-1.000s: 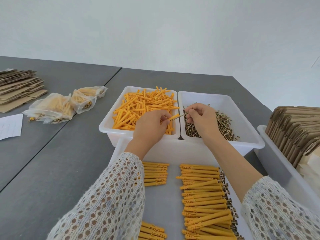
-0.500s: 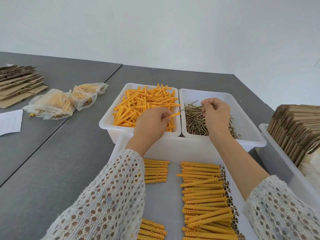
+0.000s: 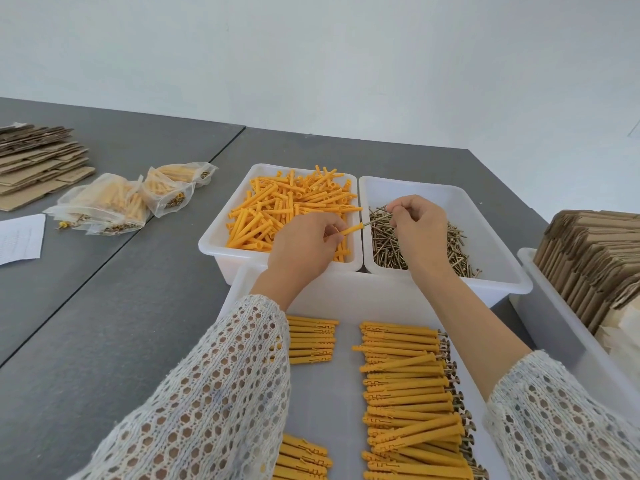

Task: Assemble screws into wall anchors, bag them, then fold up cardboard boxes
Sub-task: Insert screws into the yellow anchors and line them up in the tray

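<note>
While the left hand (image 3: 304, 244) grips an anchor (image 3: 349, 231), right-hand fingers (image 3: 398, 211) pinch a screw (image 3: 377, 218) — bagged sets (image 3: 104, 206) (left) lie apart.

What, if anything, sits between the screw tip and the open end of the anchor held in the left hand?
Nothing visible. The left hand holds the orange plastic wall anchor, its open end facing the thin brass-coloured screw pinched by the right hand. The tip sits right at the opening.
</note>
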The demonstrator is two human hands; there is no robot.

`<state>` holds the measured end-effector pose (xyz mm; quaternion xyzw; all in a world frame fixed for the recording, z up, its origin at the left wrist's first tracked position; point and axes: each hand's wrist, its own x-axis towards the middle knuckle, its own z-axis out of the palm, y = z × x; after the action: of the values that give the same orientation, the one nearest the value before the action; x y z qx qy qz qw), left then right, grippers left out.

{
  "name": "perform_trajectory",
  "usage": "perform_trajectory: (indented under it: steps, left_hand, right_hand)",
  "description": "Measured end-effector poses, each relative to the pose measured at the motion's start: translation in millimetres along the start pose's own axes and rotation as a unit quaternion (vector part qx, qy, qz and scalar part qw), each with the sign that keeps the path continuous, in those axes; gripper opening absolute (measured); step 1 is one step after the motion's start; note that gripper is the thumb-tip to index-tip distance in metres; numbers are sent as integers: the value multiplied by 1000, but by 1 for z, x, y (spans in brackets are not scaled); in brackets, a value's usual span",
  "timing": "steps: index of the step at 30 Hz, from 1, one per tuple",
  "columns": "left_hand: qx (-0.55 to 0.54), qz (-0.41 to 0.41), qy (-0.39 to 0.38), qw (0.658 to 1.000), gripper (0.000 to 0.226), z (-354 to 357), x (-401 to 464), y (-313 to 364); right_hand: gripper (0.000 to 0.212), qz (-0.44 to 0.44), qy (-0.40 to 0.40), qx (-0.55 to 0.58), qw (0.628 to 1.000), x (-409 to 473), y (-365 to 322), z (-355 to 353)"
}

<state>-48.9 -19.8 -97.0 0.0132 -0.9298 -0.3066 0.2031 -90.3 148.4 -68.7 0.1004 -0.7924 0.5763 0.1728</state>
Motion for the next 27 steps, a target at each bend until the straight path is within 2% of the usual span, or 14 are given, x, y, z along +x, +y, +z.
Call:
perform_trajectory:
  steps: [4,8,10,13,16,18,22,24,26,27]
  left_hand:
    - [-39,23,17,999,12,-3,-2,3]
    - [-213,41,68,974,7,-11,-1,7]
    - [-259,27,76,962,2,-14,-1,7]
    - [-324,7,59,944,12,-15,-1,8]
    - [-347,6,44,937,16,-17,-2,8]
    - [-350,10,25,936,15,-18,-3,9]
    - [-389,-1,-34,920,19,-26,-4,9]
    - [-386,-59,-33,920,25,-32,-1,6]
    - [-414,-145,-14,899,31,-37,4,3]
    - [-446,-178,-6,877,31,-38,6,0]
  right_hand:
    - [17,-9,-114,33,993,-10,-8,10]
    - [17,-10,-182,78,980,-19,-14,20]
    - [15,-20,-177,81,981,-22,-15,22]
    - [12,-13,-155,97,983,-23,-16,25]
    - [15,6,-166,104,981,-22,-18,25]
    - [20,17,-175,97,980,-21,-19,23]
    - [17,54,-170,133,975,-13,-23,14]
    - [19,64,-238,179,953,-13,-28,6]
    - [20,70,-378,163,909,-19,-35,-1]
    - [21,70,-463,115,876,-25,-38,-3]
